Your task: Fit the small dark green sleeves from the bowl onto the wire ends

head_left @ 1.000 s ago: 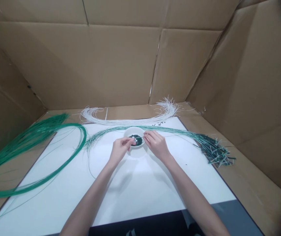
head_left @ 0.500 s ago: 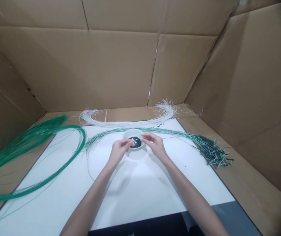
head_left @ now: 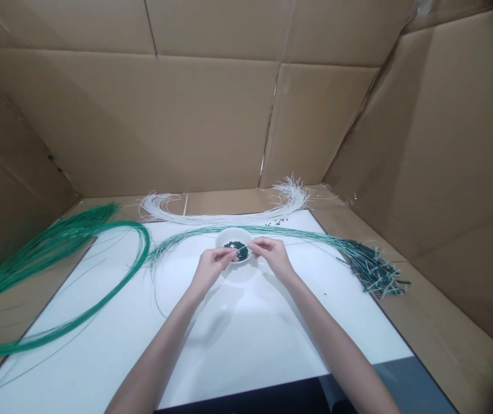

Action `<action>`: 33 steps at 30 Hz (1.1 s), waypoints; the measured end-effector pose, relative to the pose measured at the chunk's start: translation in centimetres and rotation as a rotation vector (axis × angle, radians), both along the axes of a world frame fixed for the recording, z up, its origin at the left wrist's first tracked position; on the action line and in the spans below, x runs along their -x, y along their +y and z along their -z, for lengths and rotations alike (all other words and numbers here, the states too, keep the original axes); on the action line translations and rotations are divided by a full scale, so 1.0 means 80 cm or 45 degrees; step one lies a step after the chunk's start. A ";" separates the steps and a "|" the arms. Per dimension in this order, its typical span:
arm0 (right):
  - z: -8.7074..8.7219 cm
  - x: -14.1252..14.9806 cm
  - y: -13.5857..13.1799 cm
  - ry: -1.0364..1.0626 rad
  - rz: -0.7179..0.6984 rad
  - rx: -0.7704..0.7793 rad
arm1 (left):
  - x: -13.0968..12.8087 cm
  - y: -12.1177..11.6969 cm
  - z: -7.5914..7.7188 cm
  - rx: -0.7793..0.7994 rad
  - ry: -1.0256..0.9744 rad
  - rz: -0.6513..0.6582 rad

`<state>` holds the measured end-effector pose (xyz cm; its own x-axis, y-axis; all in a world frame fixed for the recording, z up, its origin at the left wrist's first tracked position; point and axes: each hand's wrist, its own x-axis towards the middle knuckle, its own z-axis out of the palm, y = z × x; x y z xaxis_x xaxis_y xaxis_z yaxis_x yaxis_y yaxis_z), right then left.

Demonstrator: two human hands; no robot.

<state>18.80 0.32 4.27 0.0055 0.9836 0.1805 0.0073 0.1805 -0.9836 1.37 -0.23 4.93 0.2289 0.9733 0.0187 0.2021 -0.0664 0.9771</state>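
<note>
Over a small white bowl (head_left: pixel 231 233), my left hand (head_left: pixel 210 269) and my right hand (head_left: pixel 275 257) face each other with fingertips pinched. A short stretch of thin pale strand (head_left: pixel 243 249) spans the gap between them, and both hands are closed on it. Dark beads (head_left: pixel 243 253) lie in the bowl, with a few white bits among them. Whether a bead sits on the strand at my fingertips is too small to tell. Behind the bowl passes a bundle of thin green strands (head_left: pixel 298 231), its right end thick with dark beaded tips (head_left: pixel 379 273).
A large looped bundle of green strands (head_left: pixel 142 241) lies at the left. White strands (head_left: pixel 220 219) curve along the back of the white table (head_left: pixel 246 339). Loose dark beads (head_left: pixel 277 222) are scattered near them. Cardboard walls (head_left: pixel 211 121) enclose the back and sides.
My left hand has shifted slightly right and down, its fingers now closer together. The right hand has barely moved and still pinches the strand.
</note>
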 end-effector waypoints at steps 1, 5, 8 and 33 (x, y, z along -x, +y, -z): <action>0.000 0.001 0.000 0.003 0.010 0.008 | 0.000 0.000 0.000 0.000 -0.003 0.001; 0.003 0.005 -0.003 -0.061 0.083 -0.041 | -0.001 -0.003 -0.002 -0.002 0.000 -0.003; 0.003 0.008 -0.007 -0.140 0.159 -0.114 | -0.002 -0.004 -0.003 0.008 0.020 -0.037; 0.001 0.021 -0.012 0.080 0.041 0.050 | -0.002 -0.001 0.004 0.075 -0.154 -0.067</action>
<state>17.08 -0.62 4.18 0.0475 0.9890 0.1399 -0.0498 0.1422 -0.9886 1.49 -0.28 4.63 0.1773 0.9840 -0.0142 0.0841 -0.0007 0.9965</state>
